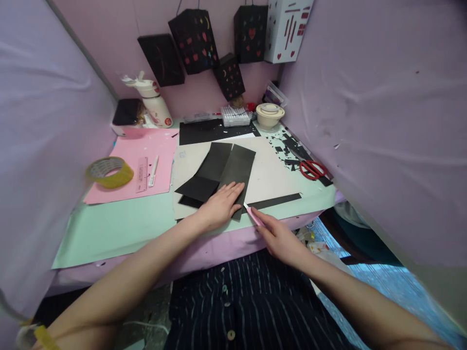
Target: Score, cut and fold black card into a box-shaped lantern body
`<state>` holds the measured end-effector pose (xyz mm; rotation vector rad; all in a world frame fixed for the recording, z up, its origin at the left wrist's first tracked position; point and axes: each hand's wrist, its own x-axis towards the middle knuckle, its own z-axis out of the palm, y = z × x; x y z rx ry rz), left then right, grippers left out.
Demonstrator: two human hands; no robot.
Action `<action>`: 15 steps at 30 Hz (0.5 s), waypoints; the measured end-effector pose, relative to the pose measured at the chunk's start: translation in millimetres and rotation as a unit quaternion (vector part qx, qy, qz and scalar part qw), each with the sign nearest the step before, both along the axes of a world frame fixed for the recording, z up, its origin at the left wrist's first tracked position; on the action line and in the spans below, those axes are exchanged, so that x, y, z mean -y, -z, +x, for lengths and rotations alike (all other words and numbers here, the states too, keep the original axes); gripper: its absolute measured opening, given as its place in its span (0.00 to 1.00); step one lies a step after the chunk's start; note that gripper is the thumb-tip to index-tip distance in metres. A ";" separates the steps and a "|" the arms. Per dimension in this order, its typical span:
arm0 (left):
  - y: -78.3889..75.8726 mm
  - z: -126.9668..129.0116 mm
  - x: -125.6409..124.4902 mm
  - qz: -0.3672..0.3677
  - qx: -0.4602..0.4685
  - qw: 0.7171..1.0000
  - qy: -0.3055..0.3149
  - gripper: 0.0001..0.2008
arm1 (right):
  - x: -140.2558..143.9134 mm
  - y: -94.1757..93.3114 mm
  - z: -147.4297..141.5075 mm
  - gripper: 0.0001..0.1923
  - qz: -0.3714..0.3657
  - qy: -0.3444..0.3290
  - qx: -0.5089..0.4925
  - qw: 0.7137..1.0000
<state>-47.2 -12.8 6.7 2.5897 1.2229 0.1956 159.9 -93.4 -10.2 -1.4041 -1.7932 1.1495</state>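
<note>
While left hand [221, 204] lies flat, open, on black paper [233, 170], right hand [279, 238] grips pink knife [254, 216].

Lilac cloth walls [372, 97] enclose a mint-topped table [109, 228].

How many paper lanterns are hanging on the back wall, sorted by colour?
Black lanterns: 4, at and
White lantern: 1
Total: 5
</note>
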 end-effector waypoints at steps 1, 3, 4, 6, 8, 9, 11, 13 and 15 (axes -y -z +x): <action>-0.4 -0.7 0.7 0.000 0.001 1.000 0.002 0.28 | -0.9 0.6 -0.7 0.27 0.002 0.002 0.003 1.000; -1.0 -1.8 1.6 -0.003 0.000 1.000 0.004 0.28 | -3.3 1.8 -1.8 0.28 0.008 0.008 0.012 1.000; -1.3 -2.3 2.0 -0.004 0.000 1.000 0.005 0.28 | -4.1 2.1 -2.2 0.28 0.009 0.010 0.014 1.000; -1.9 -3.2 3.1 -0.007 0.000 1.000 0.011 0.28 | -3.9 2.0 -2.0 0.28 0.008 0.009 0.012 1.000; -2.7 -4.2 4.5 -0.009 0.000 1.000 0.019 0.28 | -2.3 1.2 -1.1 0.28 0.006 0.004 0.005 1.000; -3.2 -4.7 5.1 -0.010 -0.001 1.000 0.023 0.28 | -1.6 0.9 -0.6 0.27 0.005 0.002 0.003 1.000; -4.1 -5.6 6.0 -0.013 -0.004 0.999 0.029 0.28 | -1.9 0.7 0.4 0.28 0.006 0.000 0.005 1.000; -4.6 -6.4 6.3 -0.017 -0.008 0.999 0.031 0.28 | -3.9 1.0 1.1 0.28 0.009 0.003 0.012 1.000; -4.6 -7.4 6.4 -0.020 -0.014 0.999 0.033 0.29 | -6.0 1.3 1.9 0.28 0.013 0.003 0.016 1.000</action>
